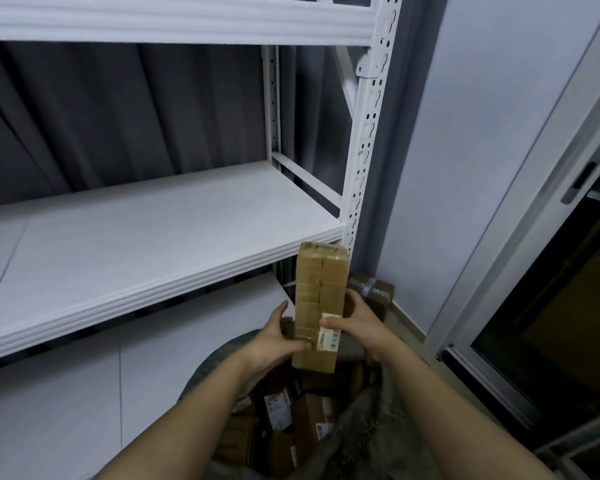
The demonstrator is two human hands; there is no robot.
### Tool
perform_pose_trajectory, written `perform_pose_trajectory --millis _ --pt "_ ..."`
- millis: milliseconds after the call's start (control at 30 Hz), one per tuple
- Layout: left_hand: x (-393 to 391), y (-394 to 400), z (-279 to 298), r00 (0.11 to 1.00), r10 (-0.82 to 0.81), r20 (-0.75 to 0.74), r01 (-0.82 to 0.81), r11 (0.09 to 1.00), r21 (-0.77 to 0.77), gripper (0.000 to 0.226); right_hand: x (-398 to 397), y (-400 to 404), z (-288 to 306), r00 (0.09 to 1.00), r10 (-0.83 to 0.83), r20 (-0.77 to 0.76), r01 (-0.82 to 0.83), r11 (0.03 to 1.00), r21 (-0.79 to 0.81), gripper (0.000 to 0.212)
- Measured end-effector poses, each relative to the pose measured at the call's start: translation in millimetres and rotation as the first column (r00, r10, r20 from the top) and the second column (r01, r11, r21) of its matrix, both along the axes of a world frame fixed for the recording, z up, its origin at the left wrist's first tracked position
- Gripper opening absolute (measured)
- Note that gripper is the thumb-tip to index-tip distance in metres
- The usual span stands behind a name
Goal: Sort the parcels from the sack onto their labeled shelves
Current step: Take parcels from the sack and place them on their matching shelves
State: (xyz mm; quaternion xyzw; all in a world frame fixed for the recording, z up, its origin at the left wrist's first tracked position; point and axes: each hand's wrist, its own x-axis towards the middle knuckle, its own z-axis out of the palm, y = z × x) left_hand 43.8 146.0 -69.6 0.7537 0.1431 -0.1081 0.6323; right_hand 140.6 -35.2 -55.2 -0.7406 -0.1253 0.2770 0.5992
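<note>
A long brown cardboard parcel (pixel 319 296), wrapped in clear tape, stands upright above the open grey sack (pixel 368 441). A small white label with a barcode sits low on its right face. My left hand (pixel 279 336) grips its lower left side, thumb across the front. My right hand (pixel 355 323) grips the lower right side, thumb on the label. Several more brown parcels (pixel 291 420) lie inside the sack below. The white metal shelf board (pixel 146 230) is just left of and behind the parcel.
A lower shelf board (pixel 84 393) lies to the left of the sack. Another taped box (pixel 374 291) sits on the floor behind the rack's upright post (pixel 364 140). A grey curtain hangs behind the rack. A door frame (pixel 534 209) stands to the right.
</note>
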Motion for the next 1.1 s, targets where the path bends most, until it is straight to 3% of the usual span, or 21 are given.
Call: perform_pose_trajectory --millis 33,100,167,233,333,467,567,667,733,833,933,1000,1067,1100 --pt "1.0 1.5 3.4 1.0 0.014 0.006 -0.013 1.0 -0.021 0.104 1.1 0.2 1.0 0.998 0.001 0.068 0.0 1.0 -0.006 0.078" --pt "3.9 3.4 13.2 0.998 0.061 0.018 -0.059 0.991 -0.118 0.067 2.2 2.8 3.1 0.971 -0.031 0.236 0.037 0.999 -0.023 0.076" --pt "6.1 0.3 26.3 0.988 0.151 -0.001 -0.144 0.935 -0.324 0.038 2.8 4.3 5.0 0.901 -0.08 0.426 0.109 0.993 -0.043 0.071" --pt "9.0 -3.0 38.3 0.979 0.2 -0.039 -0.194 0.857 -0.477 0.042 3.5 4.2 6.1 0.796 -0.077 0.601 0.164 0.982 -0.092 0.067" --pt "11.3 -5.2 52.5 0.983 0.162 -0.081 -0.181 0.842 -0.508 0.057 -0.3 2.3 7.2 0.65 -0.026 0.76 0.209 0.967 -0.145 0.061" --pt "7.9 -4.6 61.2 0.992 0.075 -0.098 -0.117 0.829 -0.547 0.067 -5.5 -0.3 10.4 0.511 0.081 0.856 0.235 0.944 -0.23 0.062" --pt "5.1 -8.4 67.0 0.986 0.138 -0.098 -0.17 0.791 -0.588 0.067 -10.8 -0.4 11.3 0.47 0.086 0.879 0.351 0.895 -0.275 0.06" --pt "2.8 -20.3 70.4 0.969 0.245 -0.025 -0.215 0.789 -0.575 0.064 -19.7 3.6 13.9 0.517 -0.03 0.855 0.482 0.836 -0.262 0.065" --pt "2.0 -30.6 73.7 0.964 0.262 0.033 -0.199 0.802 -0.563 0.054 -26.6 8.7 16.5 0.542 -0.04 0.839 0.476 0.838 -0.267 0.071" --pt "1.9 -36.6 85.6 0.965 0.258 0.05 -0.181 0.792 -0.583 0.046 -40.6 14.0 19.7 0.6 -0.018 0.8 0.311 0.926 -0.213 0.083" --pt "2.7 -34.8 97.7 0.967 0.238 0.093 -0.151 0.827 -0.542 0.06 -54.2 11.8 25.3 0.771 0.06 0.634 0.091 0.975 -0.203 0.093" --pt "5.0 -34.5 100.1 0.968 0.223 0.113 -0.135 0.846 -0.516 0.066 -61.7 12.6 34.8 0.89 -0.056 0.453 0.031 0.998 0.063 0.073" --pt "7.8 -38.1 102.2 0.965 0.219 0.14 -0.129 0.872 -0.472 0.064 -64.5 15.6 46.8 0.956 -0.261 0.136 0.192 0.902 0.386 0.043" --pt "9.0 -41.8 104.4 0.964 0.218 0.153 -0.129 0.885 -0.447 0.056 -63.6 14.8 52.4 0.94 -0.34 -0.02 0.313 0.837 0.448 0.032"
